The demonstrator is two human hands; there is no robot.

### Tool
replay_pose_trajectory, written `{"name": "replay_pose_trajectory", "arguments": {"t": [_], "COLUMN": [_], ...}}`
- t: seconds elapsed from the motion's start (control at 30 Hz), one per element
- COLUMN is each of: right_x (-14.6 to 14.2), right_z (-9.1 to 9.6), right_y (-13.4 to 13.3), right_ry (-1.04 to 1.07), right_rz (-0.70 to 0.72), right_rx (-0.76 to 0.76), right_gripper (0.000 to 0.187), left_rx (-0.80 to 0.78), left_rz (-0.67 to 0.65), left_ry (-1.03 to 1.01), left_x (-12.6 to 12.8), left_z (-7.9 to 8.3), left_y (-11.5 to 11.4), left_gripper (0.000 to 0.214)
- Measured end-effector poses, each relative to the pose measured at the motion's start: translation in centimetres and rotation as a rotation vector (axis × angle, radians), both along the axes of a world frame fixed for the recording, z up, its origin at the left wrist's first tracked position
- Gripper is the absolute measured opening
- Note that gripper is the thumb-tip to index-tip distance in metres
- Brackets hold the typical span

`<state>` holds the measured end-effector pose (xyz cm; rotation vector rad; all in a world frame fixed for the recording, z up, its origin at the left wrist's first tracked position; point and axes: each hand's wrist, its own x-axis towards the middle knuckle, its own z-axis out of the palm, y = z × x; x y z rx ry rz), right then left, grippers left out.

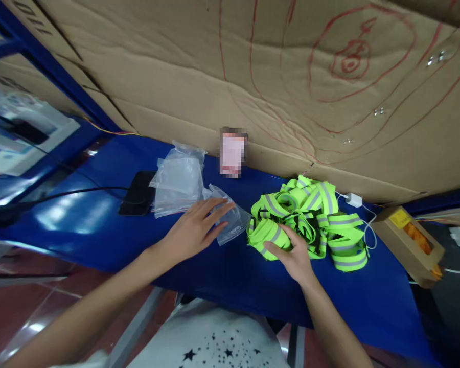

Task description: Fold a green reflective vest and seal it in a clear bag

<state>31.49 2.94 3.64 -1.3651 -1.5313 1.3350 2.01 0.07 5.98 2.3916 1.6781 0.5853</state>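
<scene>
Holding the rolled lime-yellow fabric strap with a grey stripe (266,237) falls to your right hand (297,253), its grip closed on the roll between thumb and fingers. The roll sits at the left front of a tangled heap of lime-yellow fabric straps (318,199), on the right part of the glossy blue table (222,278). Your left hand (193,227) has its grip wide, fingers spread at a small clear plastic bag (233,225); you cannot tell from this view whether they touch it. Just beside that hand, on its far side, lies a stack of clear plastic bags (178,179).

Press the roll evenly so its layers hold together; soft fabric would probably spring loose under a slack thumb. Check that no loop from the heap is hooked on it. With your left fingertips, work flat along the bag's edge, since thin film probably slips or clings, and pinch only one layer.
</scene>
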Motion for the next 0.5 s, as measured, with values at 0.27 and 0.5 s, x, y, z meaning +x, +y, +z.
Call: {"name": "replay_pose_trajectory", "arguments": {"t": [0.27, 0.5], "right_x": [-0.9, -1.2], "right_z": [-0.7, -1.8], "right_y": [-0.6, -0.3], "right_ry": [0.235, 0.265], "right_rz": [0.590, 0.609], "right_rx": [-0.149, -0.326], "right_gripper": [0.057, 0.059], "left_rx": [-0.127, -0.190], "left_rz": [-0.399, -0.278], "left_ry": [0.128, 0.169], "left_x": [0.5, -1.6], "left_z": [-4.2, -4.6], "left_y": [-1.7, -3.4], "left_gripper": [0.091, 0.083]}}
